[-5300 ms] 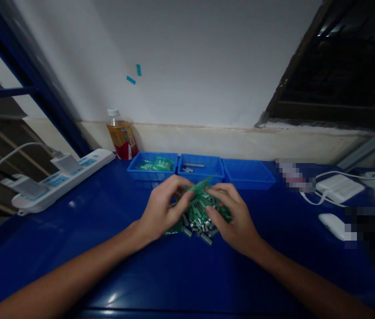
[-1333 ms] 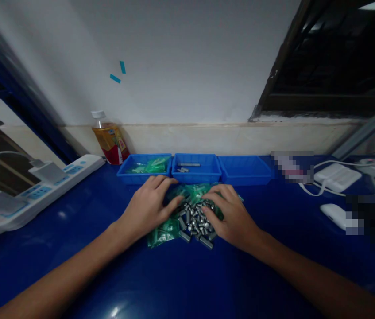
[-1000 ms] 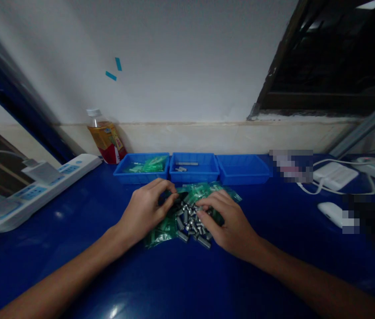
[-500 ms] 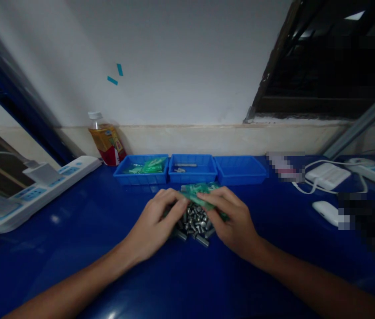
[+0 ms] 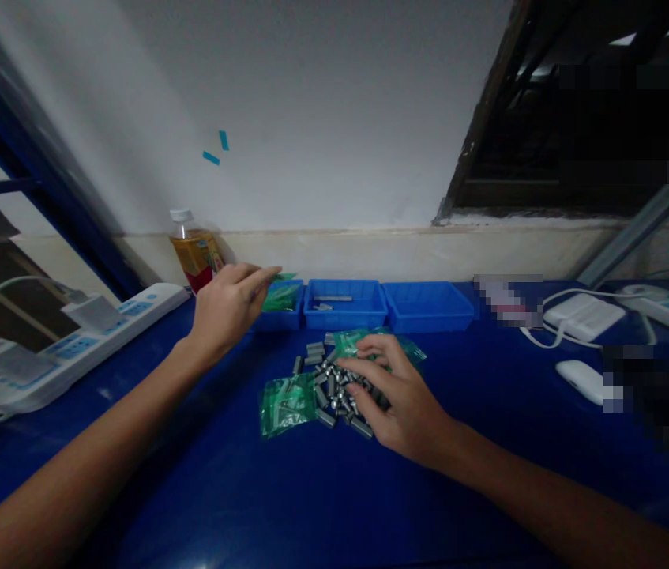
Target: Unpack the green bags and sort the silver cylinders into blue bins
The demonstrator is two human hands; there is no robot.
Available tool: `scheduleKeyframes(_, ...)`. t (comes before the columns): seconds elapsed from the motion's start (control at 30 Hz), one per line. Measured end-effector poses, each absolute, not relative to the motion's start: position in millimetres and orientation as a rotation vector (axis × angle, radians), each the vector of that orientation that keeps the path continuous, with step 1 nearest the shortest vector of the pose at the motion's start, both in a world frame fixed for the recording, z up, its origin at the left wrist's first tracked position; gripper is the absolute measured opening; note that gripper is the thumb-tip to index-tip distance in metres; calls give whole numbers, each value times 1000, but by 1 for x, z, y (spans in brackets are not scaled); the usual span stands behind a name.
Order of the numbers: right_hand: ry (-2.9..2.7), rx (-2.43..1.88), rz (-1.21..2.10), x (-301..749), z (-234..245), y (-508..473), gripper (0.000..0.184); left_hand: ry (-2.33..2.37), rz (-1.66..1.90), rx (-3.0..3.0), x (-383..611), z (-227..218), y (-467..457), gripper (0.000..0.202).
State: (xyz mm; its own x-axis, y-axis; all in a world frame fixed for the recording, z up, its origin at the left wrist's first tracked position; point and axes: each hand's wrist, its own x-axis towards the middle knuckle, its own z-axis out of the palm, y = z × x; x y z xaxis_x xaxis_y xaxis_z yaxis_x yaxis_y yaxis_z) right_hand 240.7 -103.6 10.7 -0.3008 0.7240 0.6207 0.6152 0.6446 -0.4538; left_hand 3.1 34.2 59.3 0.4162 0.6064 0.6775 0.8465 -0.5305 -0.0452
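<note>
My left hand (image 5: 231,308) reaches over the left blue bin, fingers pressed together on a green plastic bag (image 5: 284,276), of which only a corner shows past the fingertips. More green bags (image 5: 280,298) lie in that bin, partly behind the hand. Over a pile of metal pins and screws (image 5: 332,387) hovers my right hand (image 5: 399,395), fingers curved and apart, thumb and index at the pile's edge. Whether it touches the pieces I cannot tell. One green bag (image 5: 287,407) lies flat left of the pile; another (image 5: 349,341) lies behind it, partly under the right fingers.
A middle blue bin (image 5: 346,320) with a few metal pieces and a right blue bin (image 5: 429,316) stand along the wall. Behind the left hand is a drink bottle (image 5: 192,249). Power strips (image 5: 97,336) and cables lie at both sides, with a white mouse-like object (image 5: 583,382) at right.
My left hand has left the pile and moved up and left to the left bin with a green bag. My right hand has let go of the bag and lowered over the metal pieces.
</note>
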Motion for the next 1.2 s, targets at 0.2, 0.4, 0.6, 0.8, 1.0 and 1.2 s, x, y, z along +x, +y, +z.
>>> scheduleKeyframes(0.2, -2025, -1136, 210, 245, 9, -96, 23, -1166, -428, -2680, -8, 40, 65, 41)
scheduleKeyframes(0.4, -2005, -1280, 10, 254, 10, -87, 20, -1144, -431, -2629, 0, 46, 53, 37)
scheduleKeyframes(0.6, -2072, -1506, -104, 264, 6, -78, 23, -924, -626, -2914, 56, 40, -9, 30)
scheduleKeyframes(0.8, -2020, -1380, 36, 260, 7, -75, 15, -985, -468, -3021, 78, 25, -14, 29)
scheduleKeyframes(1.0, -1943, -1084, 243, 249, 12, -84, 20, -976, -559, -2965, 75, 27, -16, 18)
scheduleKeyframes(1.2, -1297, -1181, 852, 243, 21, -88, 30, -756, -1239, -2705, 68, 39, -29, 16)
